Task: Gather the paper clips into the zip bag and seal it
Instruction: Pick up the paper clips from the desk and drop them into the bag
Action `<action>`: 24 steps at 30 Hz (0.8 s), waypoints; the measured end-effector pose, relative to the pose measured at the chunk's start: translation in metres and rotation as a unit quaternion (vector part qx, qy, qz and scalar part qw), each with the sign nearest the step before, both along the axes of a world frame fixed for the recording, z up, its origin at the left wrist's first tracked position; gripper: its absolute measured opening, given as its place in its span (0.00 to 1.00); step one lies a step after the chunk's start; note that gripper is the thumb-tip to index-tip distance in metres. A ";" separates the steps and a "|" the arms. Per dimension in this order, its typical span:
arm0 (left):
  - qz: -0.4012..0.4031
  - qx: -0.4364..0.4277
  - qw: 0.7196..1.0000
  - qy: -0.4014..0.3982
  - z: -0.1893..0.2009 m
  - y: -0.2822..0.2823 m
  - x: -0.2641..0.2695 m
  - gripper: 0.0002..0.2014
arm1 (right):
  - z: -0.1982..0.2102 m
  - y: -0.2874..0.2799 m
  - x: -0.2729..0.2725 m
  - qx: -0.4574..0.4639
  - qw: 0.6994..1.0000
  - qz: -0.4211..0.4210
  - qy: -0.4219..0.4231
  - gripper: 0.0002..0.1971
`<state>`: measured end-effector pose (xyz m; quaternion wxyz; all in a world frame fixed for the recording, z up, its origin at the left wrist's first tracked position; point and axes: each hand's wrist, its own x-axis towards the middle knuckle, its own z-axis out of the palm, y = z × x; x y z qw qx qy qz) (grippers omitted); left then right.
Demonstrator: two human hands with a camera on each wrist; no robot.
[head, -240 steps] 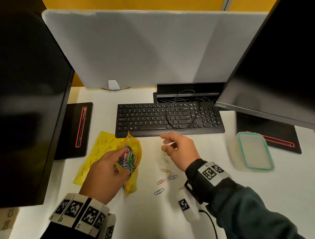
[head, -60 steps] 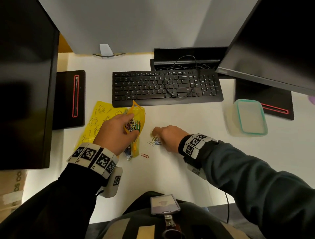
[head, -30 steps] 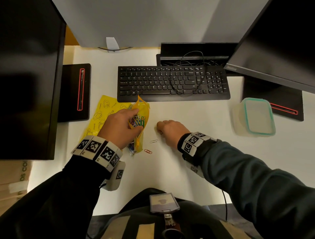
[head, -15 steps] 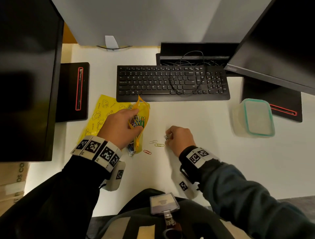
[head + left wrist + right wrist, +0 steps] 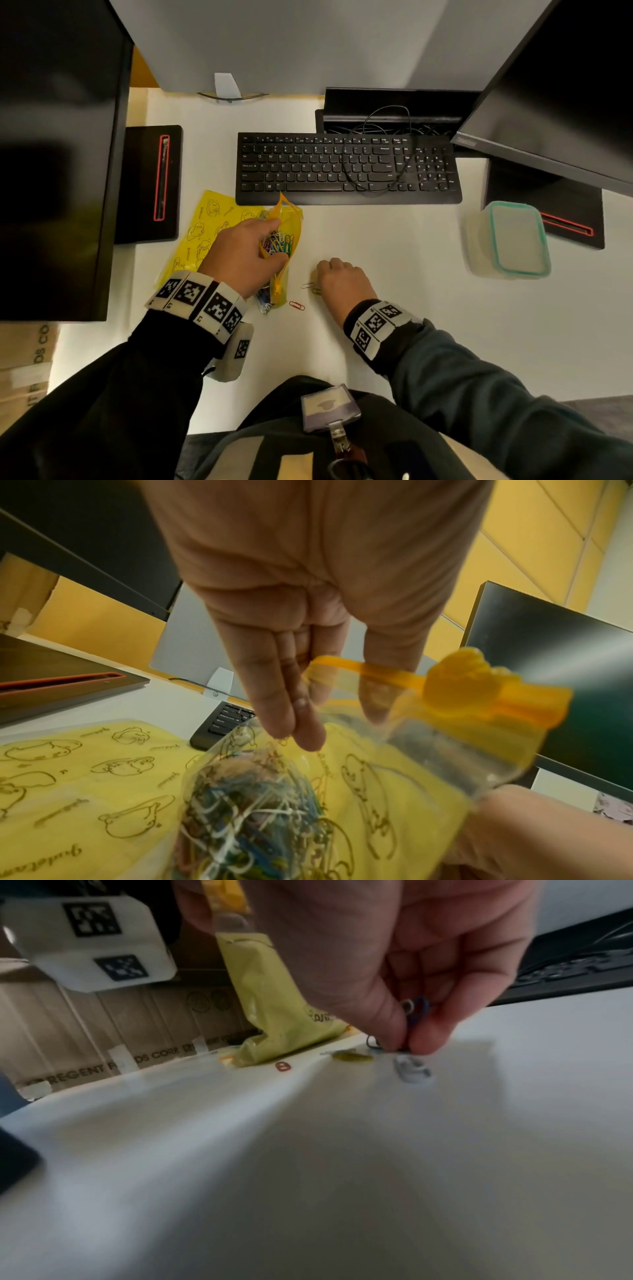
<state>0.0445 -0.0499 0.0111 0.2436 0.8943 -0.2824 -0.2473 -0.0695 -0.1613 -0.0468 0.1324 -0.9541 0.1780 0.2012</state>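
The person's left hand (image 5: 245, 255) grips the yellow and clear plastic zip bag (image 5: 285, 236) near its mouth, thumb and fingers curled on the 2 sides so the opening gapes; the left wrist view shows the orange zip strip (image 5: 390, 674) with its duck-shaped slider (image 5: 469, 680) running past the fingertips. A tangle of coloured wire paper clips (image 5: 276, 242) sits inside the bag, which stands on the white desk (image 5: 394, 308) just in front of the black keyboard (image 5: 347, 169) and overlaps a flat yellow printed bag (image 5: 205, 229) lying beside it.

The right hand (image 5: 342, 282) is knuckles-up on the desk to the right of the bag, its fingers curled down. In the right wrist view the thumb and fingers pinch a few clips, 1 of them a blue paper clip (image 5: 419, 1010), with the tips touching the desk.

Loose clips lie close by: a red paper clip (image 5: 296, 305) near the bag's lower corner, an olive-green paper clip (image 5: 352, 1056) and a silver paper clip (image 5: 413, 1070) just beside the fingertips.

A clear lidded food container with a teal seal (image 5: 513, 240) rests well to the right, near a monitor stand.
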 end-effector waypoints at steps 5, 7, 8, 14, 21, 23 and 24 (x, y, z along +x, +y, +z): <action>-0.001 -0.004 1.000 -0.006 0.000 0.002 -0.001 0.28 | 0.004 -0.008 -0.005 0.077 0.997 0.010 -0.002 0.17; 0.001 -0.006 1.000 -0.006 0.001 0.003 -0.001 0.28 | 0.005 -0.001 -0.012 0.089 0.996 0.020 0.000 0.16; 0.003 -0.007 1.000 -0.007 0.001 0.004 -0.002 0.27 | 0.004 0.003 -0.015 0.086 0.996 0.022 0.002 0.16; 0.006 -0.009 1.000 -0.007 0.001 0.004 -0.003 0.28 | 0.000 0.009 -0.010 0.049 0.999 -0.005 -0.004 0.15; 0.010 -0.008 1.000 -0.009 0.001 0.003 -0.005 0.28 | -0.004 0.015 -0.005 -0.009 1.000 0.011 0.003 0.14; 0.009 -0.005 1.000 -0.009 0.002 0.003 -0.005 0.28 | -0.004 0.016 -0.004 -0.018 1.000 0.001 0.004 0.14; 0.009 -0.003 1.000 -0.010 0.002 0.003 -0.005 0.28 | -0.004 0.017 -0.003 -0.021 1.000 -0.003 0.004 0.14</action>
